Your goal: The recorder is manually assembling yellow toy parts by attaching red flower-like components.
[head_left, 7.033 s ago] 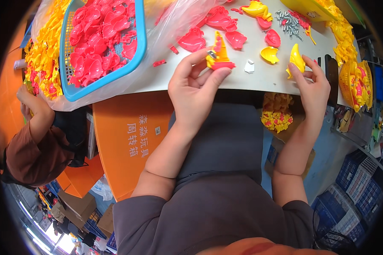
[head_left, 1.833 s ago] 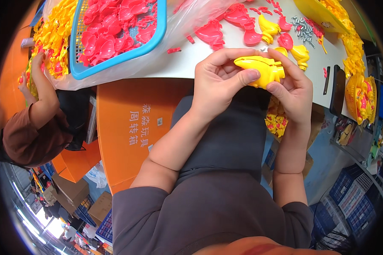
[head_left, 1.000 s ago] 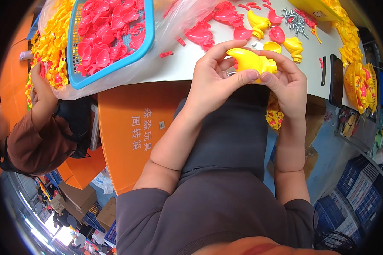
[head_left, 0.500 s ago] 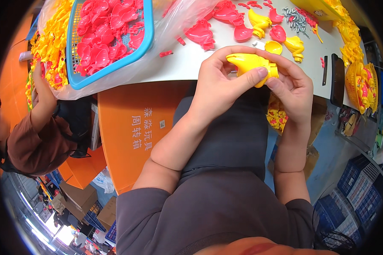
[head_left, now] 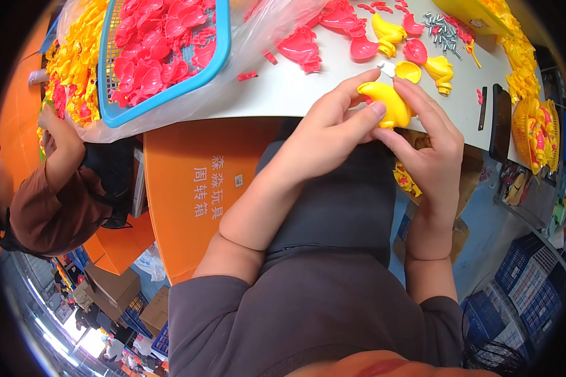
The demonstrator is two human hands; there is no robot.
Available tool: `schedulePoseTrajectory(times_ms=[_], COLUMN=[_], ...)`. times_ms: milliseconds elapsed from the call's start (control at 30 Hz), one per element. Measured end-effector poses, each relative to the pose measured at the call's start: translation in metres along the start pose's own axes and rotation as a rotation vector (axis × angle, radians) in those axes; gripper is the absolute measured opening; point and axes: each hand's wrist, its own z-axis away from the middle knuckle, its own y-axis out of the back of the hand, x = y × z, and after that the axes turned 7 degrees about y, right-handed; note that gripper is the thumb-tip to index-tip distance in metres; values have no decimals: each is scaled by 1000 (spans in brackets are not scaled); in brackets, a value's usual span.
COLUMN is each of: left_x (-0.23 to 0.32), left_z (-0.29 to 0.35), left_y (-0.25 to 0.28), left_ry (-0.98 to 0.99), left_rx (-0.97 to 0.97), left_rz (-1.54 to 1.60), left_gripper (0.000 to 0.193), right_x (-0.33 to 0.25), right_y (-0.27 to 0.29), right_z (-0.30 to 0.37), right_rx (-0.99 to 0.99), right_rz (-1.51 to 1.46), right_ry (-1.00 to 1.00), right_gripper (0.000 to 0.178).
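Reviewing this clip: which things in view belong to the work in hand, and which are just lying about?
Work in hand:
- Yellow piece, between left hand and right hand
- Likely also: loose pink shells, small silver metal pieces, blue basket of pink parts

Apparently lying about:
- Dark flat object, table's right
- Orange box
- Blue crates

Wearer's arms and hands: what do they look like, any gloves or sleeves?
Plain short sleeves, dark grey: left sleeve, right sleeve. Both end above the elbow, so the left forearm and right forearm are bare. Left hand and right hand: five-fingered, no gloves. No watch, bracelet, ring or cable visible on either.
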Motion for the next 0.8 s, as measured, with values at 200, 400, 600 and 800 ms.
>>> schedulePoseTrajectory(times_ms=[200,400,600,800], left_x=[17,1,3,4], left_z=[8,-2,-2,-1], left_y=[17,20,15,13], left_ry=[25,28,30,-9], left_rx=[-140,-7,62,66], left_rz=[19,-13,10,15], left_gripper=[49,44,39,37], right_x=[5,11,2,5], right_y=[2,0,5,-1], right_z=[4,7,1,-1], right_rx=[0,2,-53,-54], right_rz=[-373,-339,-116,-122], right_ry=[-215,-160,-59,-43], right_gripper=[53,54,52,52])
